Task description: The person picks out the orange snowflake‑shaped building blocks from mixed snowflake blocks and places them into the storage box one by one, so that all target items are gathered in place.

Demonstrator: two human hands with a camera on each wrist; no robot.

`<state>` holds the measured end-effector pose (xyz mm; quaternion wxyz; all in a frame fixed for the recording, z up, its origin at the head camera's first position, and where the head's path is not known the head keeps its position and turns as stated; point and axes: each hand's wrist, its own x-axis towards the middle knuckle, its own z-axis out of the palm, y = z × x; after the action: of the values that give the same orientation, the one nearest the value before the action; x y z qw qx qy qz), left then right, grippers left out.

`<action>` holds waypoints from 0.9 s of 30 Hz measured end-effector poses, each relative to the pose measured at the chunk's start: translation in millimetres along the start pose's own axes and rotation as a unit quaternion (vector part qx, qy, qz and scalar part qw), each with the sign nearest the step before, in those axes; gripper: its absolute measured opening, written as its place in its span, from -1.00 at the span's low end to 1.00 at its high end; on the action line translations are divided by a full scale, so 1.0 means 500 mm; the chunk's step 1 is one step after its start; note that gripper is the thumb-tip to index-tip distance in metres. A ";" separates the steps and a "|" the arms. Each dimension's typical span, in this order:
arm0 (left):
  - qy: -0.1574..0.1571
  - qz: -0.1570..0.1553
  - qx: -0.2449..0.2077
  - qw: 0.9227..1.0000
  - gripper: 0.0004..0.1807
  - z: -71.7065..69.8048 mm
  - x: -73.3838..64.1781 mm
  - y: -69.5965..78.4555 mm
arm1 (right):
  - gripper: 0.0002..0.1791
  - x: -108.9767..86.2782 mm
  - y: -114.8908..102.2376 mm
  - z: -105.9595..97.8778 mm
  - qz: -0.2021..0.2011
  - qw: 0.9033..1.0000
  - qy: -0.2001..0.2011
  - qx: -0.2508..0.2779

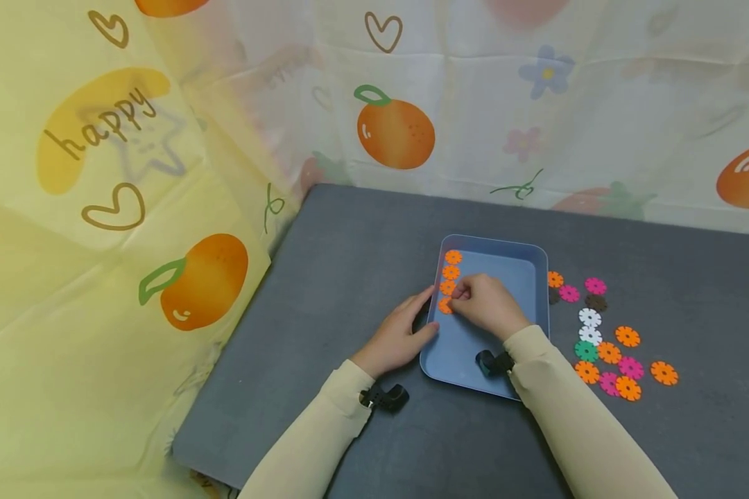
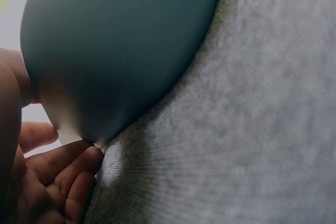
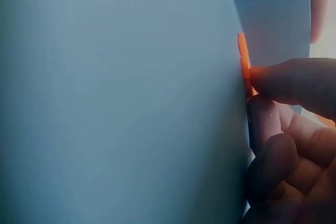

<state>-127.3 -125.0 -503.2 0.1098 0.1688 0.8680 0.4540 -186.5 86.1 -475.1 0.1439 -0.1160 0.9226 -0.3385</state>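
A blue rectangular tray (image 1: 468, 353) lies on the grey table, with a column of notched orange plastic discs (image 1: 451, 272) along its inner left side. My right hand (image 1: 489, 305) reaches over the tray with curled fingers. Its thumb and fingertip are on the lowest orange disc (image 1: 446, 305), which sits just below the others; the right wrist view shows this disc (image 3: 243, 59) edge-on against the tray floor. At the tray's left edge, my left hand (image 1: 399, 339) rests with extended fingers along the outer wall, and its fingertips touch the tray (image 2: 121, 40) low down in the left wrist view.
Right of the tray, several loose discs lie scattered on the table (image 1: 349, 277): orange (image 1: 664, 373), pink (image 1: 631, 367), white (image 1: 589, 317), green (image 1: 587, 351) and dark brown (image 1: 596, 302). A printed curtain (image 1: 462, 83) hangs behind the table and along its left.
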 end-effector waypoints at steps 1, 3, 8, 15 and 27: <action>0.000 0.001 0.000 1.000 -0.24 0.000 0.000 0.000 | -0.85 0.000 0.000 0.000 -0.001 1.000 0.001 -0.001; 0.002 0.001 0.002 1.000 -0.24 0.000 0.001 0.000 | -0.85 0.000 -0.001 0.000 -0.005 1.000 0.004 -0.003; 0.006 0.004 0.007 1.000 -0.24 0.000 0.003 0.000 | -0.84 -0.001 -0.002 -0.001 -0.010 1.000 0.008 -0.005; 0.001 0.002 0.008 1.000 -0.24 0.000 0.001 -0.001 | -0.83 -0.003 -0.004 -0.001 -0.013 1.000 0.010 -0.003; -0.002 -0.007 0.004 1.000 -0.24 0.000 0.001 -0.001 | -0.78 -0.021 -0.011 -0.017 -0.026 1.000 0.003 0.009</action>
<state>-127.7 -125.3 -503.6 0.1143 0.1642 0.8706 0.4495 -178.9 90.4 -463.6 0.1333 -0.1373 0.9168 -0.3505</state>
